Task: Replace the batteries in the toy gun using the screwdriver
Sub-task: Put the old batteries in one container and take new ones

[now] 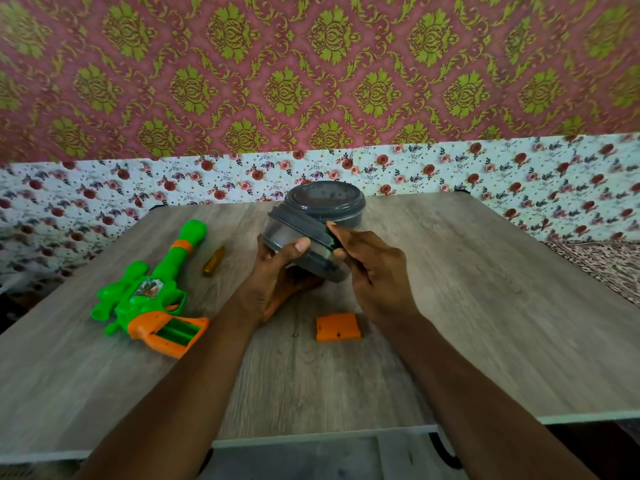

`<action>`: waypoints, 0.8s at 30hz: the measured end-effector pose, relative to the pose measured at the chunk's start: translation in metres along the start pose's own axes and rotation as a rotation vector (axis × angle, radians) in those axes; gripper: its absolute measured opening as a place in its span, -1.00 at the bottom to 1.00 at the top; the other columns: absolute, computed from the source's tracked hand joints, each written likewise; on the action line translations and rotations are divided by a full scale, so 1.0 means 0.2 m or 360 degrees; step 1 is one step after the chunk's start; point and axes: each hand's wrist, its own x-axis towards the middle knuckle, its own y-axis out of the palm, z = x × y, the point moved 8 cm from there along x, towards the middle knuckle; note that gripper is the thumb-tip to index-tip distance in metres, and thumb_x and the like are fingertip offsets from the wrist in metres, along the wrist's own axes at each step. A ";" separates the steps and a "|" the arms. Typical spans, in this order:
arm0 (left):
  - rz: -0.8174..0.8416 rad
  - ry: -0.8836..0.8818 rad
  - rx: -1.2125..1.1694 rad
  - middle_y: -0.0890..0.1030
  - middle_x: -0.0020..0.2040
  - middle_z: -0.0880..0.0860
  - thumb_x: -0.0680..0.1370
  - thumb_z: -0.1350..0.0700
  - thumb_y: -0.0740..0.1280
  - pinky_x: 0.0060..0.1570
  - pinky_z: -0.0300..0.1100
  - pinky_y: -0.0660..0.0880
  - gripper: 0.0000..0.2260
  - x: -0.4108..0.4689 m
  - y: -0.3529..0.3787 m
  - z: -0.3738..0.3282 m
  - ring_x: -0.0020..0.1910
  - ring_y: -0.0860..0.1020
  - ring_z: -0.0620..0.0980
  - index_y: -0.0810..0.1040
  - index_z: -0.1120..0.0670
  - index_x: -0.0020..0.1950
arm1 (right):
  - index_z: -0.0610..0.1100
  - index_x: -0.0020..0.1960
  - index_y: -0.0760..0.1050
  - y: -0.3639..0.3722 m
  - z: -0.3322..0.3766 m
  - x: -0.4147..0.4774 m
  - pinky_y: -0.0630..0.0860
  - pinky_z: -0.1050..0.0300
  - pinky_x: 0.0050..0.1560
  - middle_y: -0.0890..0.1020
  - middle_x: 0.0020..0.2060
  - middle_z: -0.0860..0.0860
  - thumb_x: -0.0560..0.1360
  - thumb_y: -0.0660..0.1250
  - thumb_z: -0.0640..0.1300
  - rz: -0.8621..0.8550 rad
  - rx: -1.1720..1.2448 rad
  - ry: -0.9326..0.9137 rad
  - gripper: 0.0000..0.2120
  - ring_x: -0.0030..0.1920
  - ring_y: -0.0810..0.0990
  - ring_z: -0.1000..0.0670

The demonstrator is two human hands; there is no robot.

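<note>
head view: left hand point(277, 282) grips tilted grey tub point(282, 237), right hand point(377, 271) fingers pinch its lid point(298, 221) edge

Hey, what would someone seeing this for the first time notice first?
The left hand and right hand hold a tilted grey tub over the table, the right pinching its lid edge. To the left lies the green and orange toy gun with its battery bay open, and its orange cover lies near the right wrist.
</note>
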 end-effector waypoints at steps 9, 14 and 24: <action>-0.0045 -0.0012 -0.0009 0.52 0.39 0.24 0.29 -0.10 0.67 0.11 0.23 0.59 -0.02 0.03 -0.02 0.04 0.28 0.60 0.26 0.18 0.00 0.56 | -0.33 0.40 0.50 0.04 0.01 -0.02 0.48 0.32 0.04 0.67 0.08 -0.22 0.60 0.16 -0.20 -0.0015 -0.0292 0.0135 -0.58 -0.02 0.68 -0.10; -0.0035 -0.0023 -0.0003 0.51 0.40 0.24 0.33 -0.08 0.65 0.09 0.21 0.60 -0.03 0.05 -0.02 0.05 0.28 0.59 0.25 0.16 0.04 0.56 | -0.33 0.38 0.51 0.03 0.02 -0.02 0.40 0.42 0.05 0.67 0.06 -0.21 0.56 0.19 -0.26 -0.0066 -0.0298 0.0184 -0.58 -0.03 0.65 -0.03; -0.0024 -0.0070 0.0012 0.52 0.39 0.25 0.35 -0.07 0.64 0.09 0.19 0.61 -0.07 0.08 -0.03 0.06 0.26 0.61 0.25 0.18 0.06 0.55 | -0.36 0.37 0.51 0.03 0.07 0.00 0.59 0.08 -0.02 0.66 0.04 -0.26 0.56 0.19 -0.25 -0.0108 -0.0370 0.0075 -0.58 -0.03 0.70 -0.21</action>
